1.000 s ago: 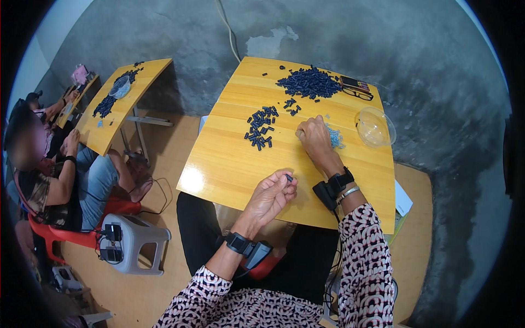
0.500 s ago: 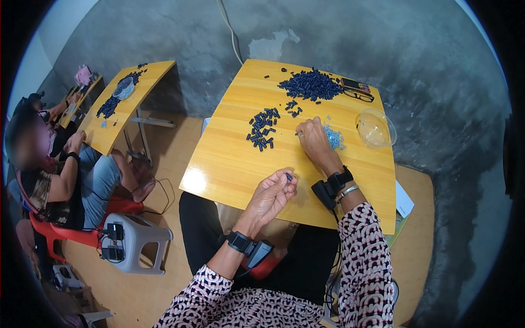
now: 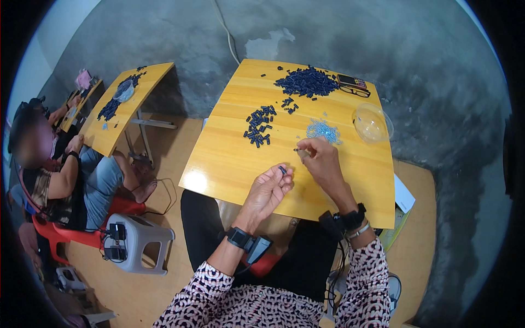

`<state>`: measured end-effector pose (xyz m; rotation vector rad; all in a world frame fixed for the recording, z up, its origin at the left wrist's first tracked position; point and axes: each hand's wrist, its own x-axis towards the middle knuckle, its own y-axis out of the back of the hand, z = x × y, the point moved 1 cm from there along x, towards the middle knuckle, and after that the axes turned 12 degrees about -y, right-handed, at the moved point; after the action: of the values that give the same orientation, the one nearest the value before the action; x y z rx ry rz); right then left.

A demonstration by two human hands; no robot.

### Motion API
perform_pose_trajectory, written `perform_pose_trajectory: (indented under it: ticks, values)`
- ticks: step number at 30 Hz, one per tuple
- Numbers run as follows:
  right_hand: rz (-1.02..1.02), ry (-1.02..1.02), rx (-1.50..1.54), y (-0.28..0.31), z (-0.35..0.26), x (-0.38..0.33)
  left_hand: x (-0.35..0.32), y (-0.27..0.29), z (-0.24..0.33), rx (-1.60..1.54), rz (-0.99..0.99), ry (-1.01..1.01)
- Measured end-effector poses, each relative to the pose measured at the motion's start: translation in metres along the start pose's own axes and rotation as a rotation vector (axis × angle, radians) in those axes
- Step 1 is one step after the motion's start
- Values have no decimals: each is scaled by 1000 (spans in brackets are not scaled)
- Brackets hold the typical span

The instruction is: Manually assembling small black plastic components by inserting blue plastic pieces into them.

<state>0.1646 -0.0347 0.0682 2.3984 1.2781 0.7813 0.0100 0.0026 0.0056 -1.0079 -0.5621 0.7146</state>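
Note:
My left hand [image 3: 269, 190] is closed near the table's front edge, with a small dark cylindrical piece [image 3: 283, 170] pinched between thumb and fingers. To its right, my right hand [image 3: 322, 164] hovers over the table with fingers pinched together. A tiny dark bit [image 3: 296, 149] shows at its fingertips, too small to make out its kind. Just beyond that hand lies a scatter of small clear-blue pieces [image 3: 322, 130]. A loose group of dark cylindrical pieces [image 3: 259, 127] is spread left of centre, and a larger heap of them [image 3: 307, 82] sits at the far side.
A clear round plastic tub [image 3: 373, 123] stands at the table's right edge. Behind it are eyeglasses [image 3: 355, 92] and a phone [image 3: 351, 82]. On the left, another person [image 3: 65, 175] sits at a second table [image 3: 139, 101], beside a grey stool [image 3: 139, 243].
My right hand has drawn back from beside the clear-blue pieces toward my left hand, uncovering more of them. My left hand keeps its hold on the dark piece, nearly in place.

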Motion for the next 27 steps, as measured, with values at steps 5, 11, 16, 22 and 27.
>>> perform_pose_trajectory:
  ticks: [5,11,16,22,27]
  values:
    - [26,-48,111,3,-3,-27,-1,1,0,90,31,-18]
    - [15,115,24,5,-2,-39,-1,3,-1,36,-1,-9]
    - [-26,83,69,6,-11,-46,-2,3,0,31,-8,-5]
    - [-11,60,108,5,-15,-51,-3,2,1,32,-24,-7]
    - [6,5,199,-3,-3,-55,-1,4,1,23,-20,-1]
